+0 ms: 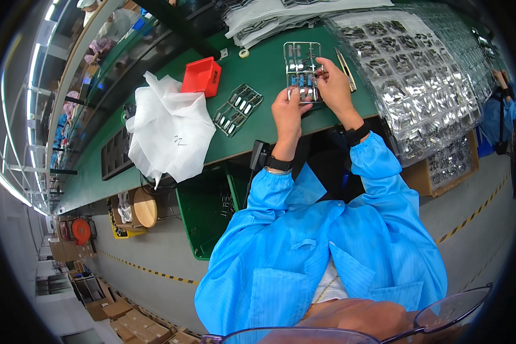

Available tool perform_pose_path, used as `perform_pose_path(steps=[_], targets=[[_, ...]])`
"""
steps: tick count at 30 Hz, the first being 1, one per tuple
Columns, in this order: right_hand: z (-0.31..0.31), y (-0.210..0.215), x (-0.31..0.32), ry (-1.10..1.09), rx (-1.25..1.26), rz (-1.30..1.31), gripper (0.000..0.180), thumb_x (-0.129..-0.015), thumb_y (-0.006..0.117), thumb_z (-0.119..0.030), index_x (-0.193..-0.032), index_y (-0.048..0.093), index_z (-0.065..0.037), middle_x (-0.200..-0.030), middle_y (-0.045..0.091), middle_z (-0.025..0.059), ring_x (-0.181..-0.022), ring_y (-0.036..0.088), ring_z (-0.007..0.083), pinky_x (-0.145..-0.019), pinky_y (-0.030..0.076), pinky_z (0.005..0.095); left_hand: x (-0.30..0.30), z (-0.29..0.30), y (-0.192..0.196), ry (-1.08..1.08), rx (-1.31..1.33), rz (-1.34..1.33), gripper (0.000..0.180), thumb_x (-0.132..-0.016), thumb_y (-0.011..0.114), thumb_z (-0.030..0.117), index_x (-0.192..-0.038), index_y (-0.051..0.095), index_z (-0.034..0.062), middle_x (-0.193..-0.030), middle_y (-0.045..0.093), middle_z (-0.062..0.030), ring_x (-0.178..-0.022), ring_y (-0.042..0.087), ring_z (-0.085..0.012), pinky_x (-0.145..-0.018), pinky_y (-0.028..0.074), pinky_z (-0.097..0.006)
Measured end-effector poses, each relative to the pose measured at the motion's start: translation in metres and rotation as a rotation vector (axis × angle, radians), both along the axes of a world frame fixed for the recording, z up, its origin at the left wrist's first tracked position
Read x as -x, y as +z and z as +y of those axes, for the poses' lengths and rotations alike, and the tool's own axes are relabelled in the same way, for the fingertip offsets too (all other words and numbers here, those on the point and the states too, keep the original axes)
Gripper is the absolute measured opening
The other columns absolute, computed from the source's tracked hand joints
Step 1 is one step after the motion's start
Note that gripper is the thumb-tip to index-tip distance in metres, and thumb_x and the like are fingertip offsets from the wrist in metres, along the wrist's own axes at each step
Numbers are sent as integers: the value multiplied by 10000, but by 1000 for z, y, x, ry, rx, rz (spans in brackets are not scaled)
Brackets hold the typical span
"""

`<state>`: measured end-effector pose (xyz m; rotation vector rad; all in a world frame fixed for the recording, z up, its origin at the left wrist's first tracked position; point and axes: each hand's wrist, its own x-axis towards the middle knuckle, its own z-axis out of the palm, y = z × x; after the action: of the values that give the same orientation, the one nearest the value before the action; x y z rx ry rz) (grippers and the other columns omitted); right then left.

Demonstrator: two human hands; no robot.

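Note:
My left hand is closed on the lower left corner of a plastic frame. It looks like a moulded sprue, with rows of small shiny and bluish parts. The fingers of my right hand pinch its right edge, so the frame is held between both hands above the green table. A second frame with bright, chrome-like parts lies flat to the left. Right of my right hand lies a slim pointed tool, perhaps tweezers. My fingers partly cover the lower end of the held frame.
A red bin and a crumpled white foam sheet sit on the left. Clear trays full of shiny parts spread on the right, above a cardboard box. White sheets are stacked behind. A green crate stands below the table edge.

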<state>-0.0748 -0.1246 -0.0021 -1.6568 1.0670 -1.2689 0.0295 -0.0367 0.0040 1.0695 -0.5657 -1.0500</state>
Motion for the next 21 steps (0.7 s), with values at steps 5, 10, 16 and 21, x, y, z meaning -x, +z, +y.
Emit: perform_pose_path(steps=[5, 10, 16, 21], targets=[[5, 11, 3, -167, 283, 195, 348, -755, 583, 29, -1094, 604, -47, -1007, 640, 128, -878, 625, 292, -768, 503, 366, 0, -6, 4, -8, 51, -65, 187, -951, 517, 148, -1046, 568, -5, -939, 657, -85, -747, 641, -131, -620, 553, -247], [15, 16, 16, -283, 458, 206, 326, -760, 589, 2, -1081, 611, -47, -1136, 611, 132, -1007, 588, 308, -841, 481, 377, -9, -7, 2, 85, 8, 18, 187, -950, 522, 151, -1046, 563, -4, -955, 656, -103, -754, 636, -130, -632, 561, -261], [9, 12, 17, -53, 339, 74, 249, -769, 582, 0, -1011, 637, -18, -1044, 649, 122, -898, 625, 311, -787, 502, 356, -9, -8, 0, 87, 37, 31, 193, -949, 528, 154, -1051, 557, -8, -967, 655, -118, -757, 638, -136, -638, 565, -259], [22, 17, 16, 141, 25, 4, 249, -741, 638, -13, -990, 644, -26, -945, 649, 104, -841, 625, 296, -746, 503, 327, -10, -4, 5, 109, 66, 32, 184, -953, 517, 141, -1046, 558, -12, -979, 657, -116, -764, 641, -140, -644, 567, -272]])
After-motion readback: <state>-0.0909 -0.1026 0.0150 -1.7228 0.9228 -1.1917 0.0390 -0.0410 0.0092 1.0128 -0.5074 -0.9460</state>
